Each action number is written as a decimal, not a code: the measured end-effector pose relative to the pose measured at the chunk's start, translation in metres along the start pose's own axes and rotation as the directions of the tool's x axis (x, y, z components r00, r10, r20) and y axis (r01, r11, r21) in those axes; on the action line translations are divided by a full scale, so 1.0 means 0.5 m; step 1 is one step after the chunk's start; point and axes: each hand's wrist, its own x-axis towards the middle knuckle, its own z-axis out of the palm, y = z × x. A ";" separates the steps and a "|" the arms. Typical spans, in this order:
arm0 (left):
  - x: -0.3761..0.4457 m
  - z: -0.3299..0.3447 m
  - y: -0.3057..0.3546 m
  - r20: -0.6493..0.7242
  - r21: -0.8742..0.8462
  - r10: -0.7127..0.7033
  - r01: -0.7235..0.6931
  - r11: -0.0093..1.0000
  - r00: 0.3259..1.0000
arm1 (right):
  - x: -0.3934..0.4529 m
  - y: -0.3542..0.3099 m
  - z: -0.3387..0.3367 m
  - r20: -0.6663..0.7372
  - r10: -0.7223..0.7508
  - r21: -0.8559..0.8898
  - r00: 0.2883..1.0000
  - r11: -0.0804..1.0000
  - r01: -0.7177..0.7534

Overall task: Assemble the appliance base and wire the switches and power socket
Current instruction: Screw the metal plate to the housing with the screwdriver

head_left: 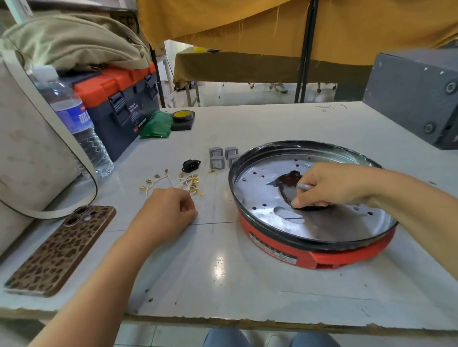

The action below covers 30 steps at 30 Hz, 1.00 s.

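Seating the metal plate (316,221) in the red base (352,254) on the bench (231,282); right hand (330,184) pinches its cutout edge. Left hand (168,213) rests fisted, apparently empty. Switches (222,157), socket (191,165), wires (179,182) lie untouched; next, likely fit the switches.

A workshop or small assembly bench. A worn white worktable (257,275) with chipped edges carries a red-lidded toolbox (123,99) at far left and a roll of tape (182,116) beside it. Loose crimp-terminal wires (179,183) lie spread mid-table, a grey metal machine housing (421,95) sits far right, and mustard cloth partitions (264,11) hang behind.
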 end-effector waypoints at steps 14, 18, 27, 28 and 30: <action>0.001 -0.011 0.028 -0.238 -0.109 0.112 -0.142 0.984 0.965 | 0.017 -0.023 0.006 0.092 0.125 0.143 0.988 0.980 -0.137; -0.001 -0.022 0.056 -0.298 -0.210 0.131 -0.199 0.957 0.946 | 0.012 -0.022 -0.017 0.179 0.077 0.103 0.981 0.990 -0.097; -0.007 -0.030 0.125 -0.247 -0.407 0.202 -0.290 0.866 0.948 | 0.013 -0.008 -0.031 0.255 0.021 -0.015 0.967 1.000 -0.018; -0.009 -0.028 0.131 -0.239 -0.413 0.215 -0.299 0.860 0.947 | 0.015 -0.010 -0.031 0.264 0.027 -0.023 0.964 0.999 -0.021; -0.011 -0.026 0.140 -0.222 -0.426 0.233 -0.309 0.851 0.947 | 0.017 -0.012 -0.031 0.274 0.041 -0.040 0.961 0.999 -0.031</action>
